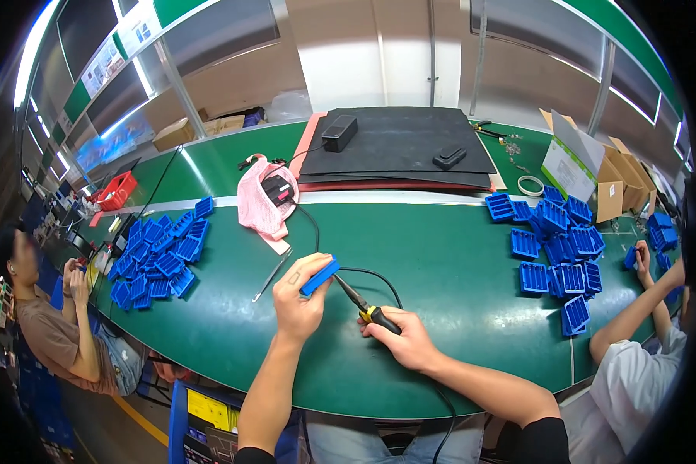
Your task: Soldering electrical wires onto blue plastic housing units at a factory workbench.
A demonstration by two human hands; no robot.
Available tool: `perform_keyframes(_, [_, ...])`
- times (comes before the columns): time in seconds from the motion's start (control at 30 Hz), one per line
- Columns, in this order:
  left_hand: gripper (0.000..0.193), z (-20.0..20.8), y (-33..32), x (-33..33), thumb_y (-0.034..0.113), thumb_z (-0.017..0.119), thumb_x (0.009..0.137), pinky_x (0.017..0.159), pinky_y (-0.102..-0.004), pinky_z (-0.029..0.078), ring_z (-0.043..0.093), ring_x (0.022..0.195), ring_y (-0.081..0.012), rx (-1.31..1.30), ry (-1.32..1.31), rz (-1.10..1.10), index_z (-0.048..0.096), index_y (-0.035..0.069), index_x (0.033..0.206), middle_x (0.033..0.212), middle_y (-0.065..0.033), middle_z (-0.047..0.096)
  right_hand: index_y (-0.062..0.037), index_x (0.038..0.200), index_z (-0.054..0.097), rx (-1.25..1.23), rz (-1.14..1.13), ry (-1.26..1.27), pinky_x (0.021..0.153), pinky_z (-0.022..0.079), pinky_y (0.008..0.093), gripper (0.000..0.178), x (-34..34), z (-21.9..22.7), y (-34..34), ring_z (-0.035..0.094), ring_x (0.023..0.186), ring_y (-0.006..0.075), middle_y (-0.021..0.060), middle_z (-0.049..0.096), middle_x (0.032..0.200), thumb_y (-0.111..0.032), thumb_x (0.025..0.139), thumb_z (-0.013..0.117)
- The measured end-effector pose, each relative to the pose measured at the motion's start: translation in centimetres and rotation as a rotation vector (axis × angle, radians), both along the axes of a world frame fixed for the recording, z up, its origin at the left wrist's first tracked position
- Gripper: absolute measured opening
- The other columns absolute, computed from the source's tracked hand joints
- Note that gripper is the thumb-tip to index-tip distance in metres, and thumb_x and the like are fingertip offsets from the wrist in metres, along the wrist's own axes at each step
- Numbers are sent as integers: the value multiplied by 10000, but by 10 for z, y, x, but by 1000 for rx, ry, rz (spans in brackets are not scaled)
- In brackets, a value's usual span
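My left hand (pixel 300 298) is raised over the green table, its fingers closed around a small blue plastic case (pixel 320 277). Long-nose pliers (pixel 379 318) with black-and-yellow handles are gripped in my right hand (pixel 404 338). Their dark, tapered jaws point up and left, ending close beside the blue case; whether they touch it I cannot tell. A black cable (pixel 379 276) passes behind both hands. On the table left of my left hand lies a thin dark tool (pixel 273 274) with a pale tip.
Piles of blue slotted cases lie left (pixel 162 251) and right (pixel 557 240). A pink cloth (pixel 261 205) wraps a black device. Behind are black sheets (pixel 394 158), a tape roll (pixel 530 185) and cardboard boxes (pixel 622 182). People sit left (pixel 73 325) and right (pixel 634 379).
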State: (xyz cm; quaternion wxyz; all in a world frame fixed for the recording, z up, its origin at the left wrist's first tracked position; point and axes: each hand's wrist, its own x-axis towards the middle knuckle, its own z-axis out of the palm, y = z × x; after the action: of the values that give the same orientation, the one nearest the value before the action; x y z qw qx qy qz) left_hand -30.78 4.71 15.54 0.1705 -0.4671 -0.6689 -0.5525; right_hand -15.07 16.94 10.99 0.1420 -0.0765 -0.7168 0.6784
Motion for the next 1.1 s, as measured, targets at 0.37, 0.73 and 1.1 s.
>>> perform_keyframes(0.37, [270,-1,3,3,-97,667,724,785,-304,511,658,891,-259,4,12,-10,658,-8,978,993,-145,672,11,820,637,104,-39,70,640,415,275,183,1,-3,0,524,705,129,49,559,800,-155,885,596])
perform_keyframes(0.73, [268,-3,1,6,-78,675,724,813,-306,517,674,910,-260,24,-122,37,674,-10,984,1000,-150,690,-1,805,608,118,22,84,600,385,276,172,-1,0,0,482,655,124,50,512,757,-134,906,568])
perform_keyframes(1.1, [289,-6,1,1,-76,687,716,845,-311,505,669,930,-240,0,-112,15,680,-11,997,1011,-145,692,20,824,641,108,75,-41,757,442,279,166,2,6,10,562,807,139,71,605,863,-111,892,564])
